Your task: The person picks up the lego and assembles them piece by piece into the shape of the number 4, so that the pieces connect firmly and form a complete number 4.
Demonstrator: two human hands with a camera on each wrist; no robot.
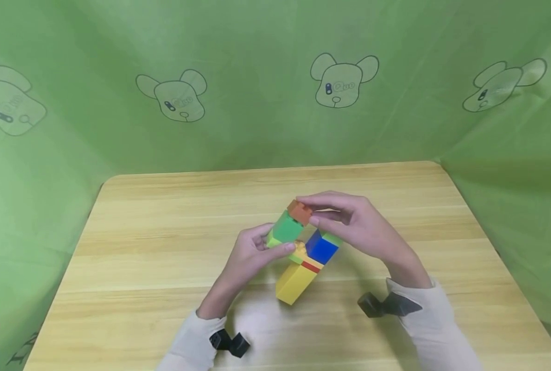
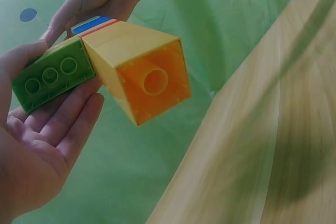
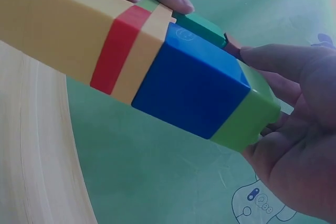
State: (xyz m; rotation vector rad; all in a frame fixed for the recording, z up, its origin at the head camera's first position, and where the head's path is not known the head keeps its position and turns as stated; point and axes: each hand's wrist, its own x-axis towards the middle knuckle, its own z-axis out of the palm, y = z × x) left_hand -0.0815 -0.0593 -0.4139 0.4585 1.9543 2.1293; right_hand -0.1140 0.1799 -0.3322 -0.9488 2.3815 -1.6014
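Observation:
My left hand grips a model of joined toy building bricks by its side arm, thumb on top, held up over the table. Its long yellow base slants down toward me, and the hollow underside shows in the left wrist view. Above the base come a thin red brick, a blue brick and a light green brick. On the left arm stands a green brick. At its upper end, my right hand pinches a brown-orange brick between thumb and fingers.
A wooden table lies below both hands. Green cloth printed with bear heads hangs behind it and along the sides. Each wrist carries a small black camera over a pale sleeve.

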